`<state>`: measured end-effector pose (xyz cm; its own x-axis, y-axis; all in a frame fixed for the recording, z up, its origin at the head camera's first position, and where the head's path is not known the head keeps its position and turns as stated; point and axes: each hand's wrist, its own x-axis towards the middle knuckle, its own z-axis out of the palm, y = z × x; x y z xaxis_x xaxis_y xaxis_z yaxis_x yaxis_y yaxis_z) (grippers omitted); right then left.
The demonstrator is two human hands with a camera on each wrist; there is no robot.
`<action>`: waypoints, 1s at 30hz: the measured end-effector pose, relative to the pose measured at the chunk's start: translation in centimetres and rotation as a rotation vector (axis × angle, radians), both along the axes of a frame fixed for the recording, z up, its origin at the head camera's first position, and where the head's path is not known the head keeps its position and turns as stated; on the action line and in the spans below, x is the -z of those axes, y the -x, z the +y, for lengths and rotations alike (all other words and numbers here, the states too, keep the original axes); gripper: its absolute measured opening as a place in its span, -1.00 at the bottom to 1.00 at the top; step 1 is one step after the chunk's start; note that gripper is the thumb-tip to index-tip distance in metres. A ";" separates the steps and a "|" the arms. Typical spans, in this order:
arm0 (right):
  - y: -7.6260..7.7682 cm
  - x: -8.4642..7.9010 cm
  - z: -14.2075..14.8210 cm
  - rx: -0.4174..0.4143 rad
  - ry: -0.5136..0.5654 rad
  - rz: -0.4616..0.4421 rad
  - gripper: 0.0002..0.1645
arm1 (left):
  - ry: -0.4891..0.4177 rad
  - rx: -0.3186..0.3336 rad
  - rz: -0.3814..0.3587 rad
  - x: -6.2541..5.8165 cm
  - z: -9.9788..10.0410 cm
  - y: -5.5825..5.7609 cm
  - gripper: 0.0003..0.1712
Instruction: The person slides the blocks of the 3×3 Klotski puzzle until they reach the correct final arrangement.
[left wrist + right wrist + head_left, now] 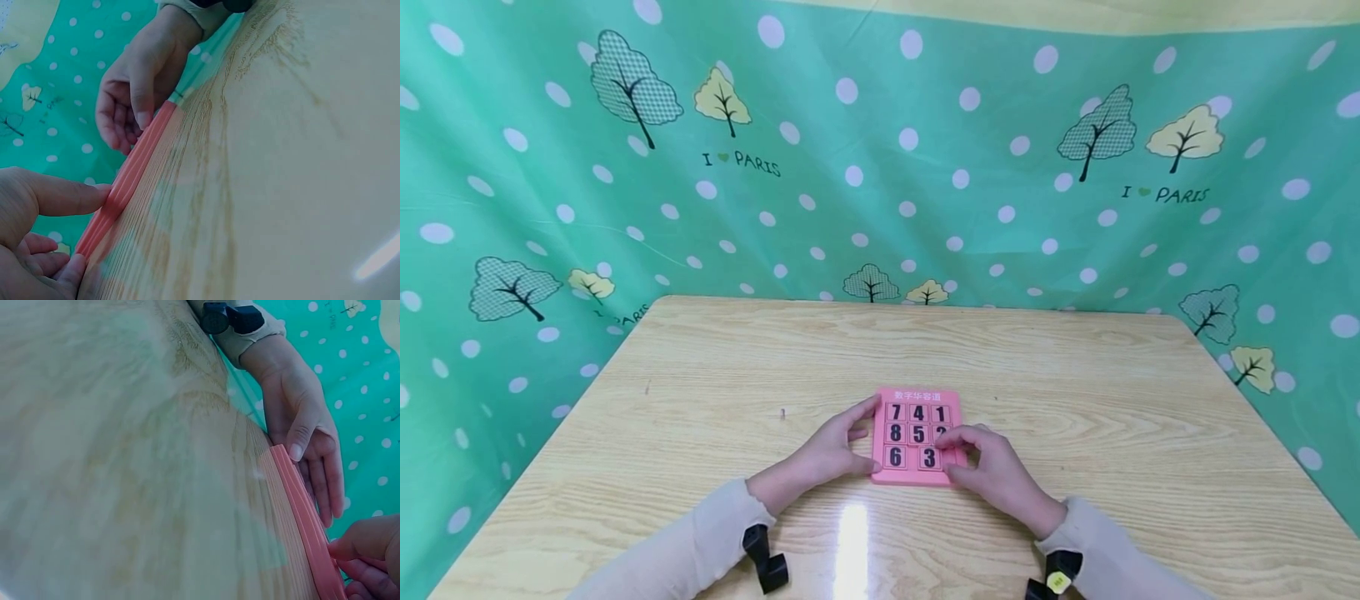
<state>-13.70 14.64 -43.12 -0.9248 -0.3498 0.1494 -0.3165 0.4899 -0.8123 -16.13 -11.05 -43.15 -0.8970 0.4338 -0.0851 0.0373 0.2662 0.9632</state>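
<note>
The pink number puzzle lies flat on the wooden tabletop, between your two hands, with its lettered strip at the far edge. Laid this way round, the digits read upright from your side and both side rims are within reach.

Left hand: thumb and index finger are apart, set along the left rim, the index finger at the far corner and the thumb towards the near corner. They touch the puzzle without closing together. The wide spacing of these contacts appears intended to brace it against turning and sideways slip.

Right hand: the index finger reaches over the right rim and partly covers the tile beside the 5 tile; the thumb lies lower, by the near right corner. Because the fingers hide their own contact, you cannot tell whether they clamp a tile or only press on one.

Near row: the 6 tile sits at the left. The 3 tile stands off the column lines, between the middle and right columns, with a bare slot between the two. That slot would provide the clearance for sliding tiles without lifting them.

Black wrist devices sit back at the cuffs, leaving your fingers unobstructed.
</note>
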 end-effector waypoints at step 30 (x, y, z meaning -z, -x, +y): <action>1.0 0.1 -0.5 0.031 0.042 -0.032 -0.66 | -0.007 0.002 -0.031 0.0 -0.1 0.0 0.14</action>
